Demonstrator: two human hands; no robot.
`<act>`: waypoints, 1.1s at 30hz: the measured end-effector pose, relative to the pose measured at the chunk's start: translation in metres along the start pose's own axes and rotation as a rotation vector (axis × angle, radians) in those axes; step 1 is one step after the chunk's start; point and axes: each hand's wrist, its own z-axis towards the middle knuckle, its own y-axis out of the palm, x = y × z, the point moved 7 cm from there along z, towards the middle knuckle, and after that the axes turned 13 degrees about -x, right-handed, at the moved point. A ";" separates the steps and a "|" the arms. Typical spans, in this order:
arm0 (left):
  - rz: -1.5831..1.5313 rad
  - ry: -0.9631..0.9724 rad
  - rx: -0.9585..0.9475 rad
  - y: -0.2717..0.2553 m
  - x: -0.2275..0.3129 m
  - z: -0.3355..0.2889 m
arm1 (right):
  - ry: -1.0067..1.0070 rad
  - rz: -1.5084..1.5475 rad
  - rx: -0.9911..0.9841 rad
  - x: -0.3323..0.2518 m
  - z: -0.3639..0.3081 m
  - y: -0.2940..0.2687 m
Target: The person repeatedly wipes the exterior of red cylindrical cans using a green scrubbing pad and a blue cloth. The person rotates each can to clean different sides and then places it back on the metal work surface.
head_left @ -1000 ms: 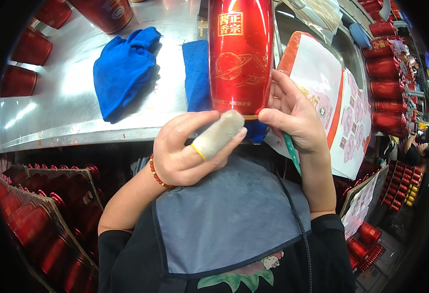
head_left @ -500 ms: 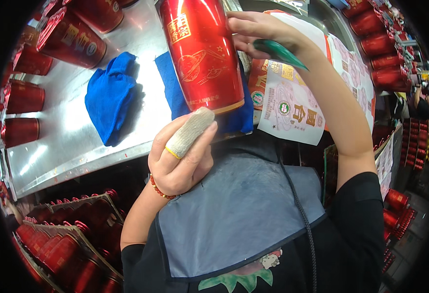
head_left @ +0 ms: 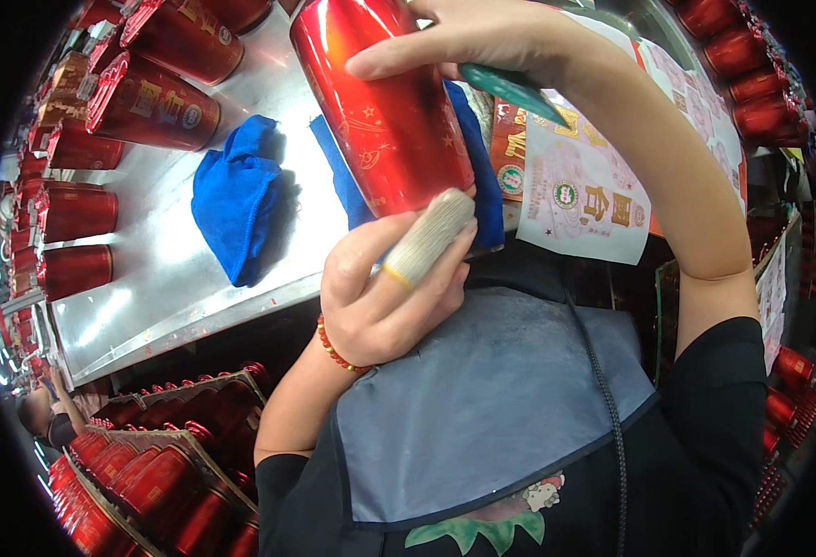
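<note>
A glossy red bottle (head_left: 394, 139) with fine gold line drawings lies tilted between my two hands, its base toward me. Closed around that base is my left hand (head_left: 366, 302), with a ribbed off-white finger sleeve (head_left: 429, 237) on one finger and a beaded bracelet at the wrist. My right hand (head_left: 510, 42) reaches over from the right, thumb laid across the bottle's side, the other fingers partly hidden behind it. It also grips a flat green scraper (head_left: 512, 91). Beneath the bottle is a blue cloth (head_left: 484, 167) on the metal table (head_left: 152, 316).
A crumpled blue cloth (head_left: 238, 200) lies left of the bottle. Printed label sheets (head_left: 586, 200) overlap at the right. Red bottles (head_left: 166, 104) line the table's left side. Crates of red bottles (head_left: 162, 478) stand at lower left, where another person (head_left: 55, 413) shows at the edge.
The bottle has turned about its length, so its gold emblem no longer shows. My right thumb has moved onto its side. The whole view has shifted slightly.
</note>
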 end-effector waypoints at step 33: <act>-0.063 -0.029 -0.007 -0.016 -0.004 -0.005 | 0.276 -0.388 0.107 0.011 -0.005 -0.036</act>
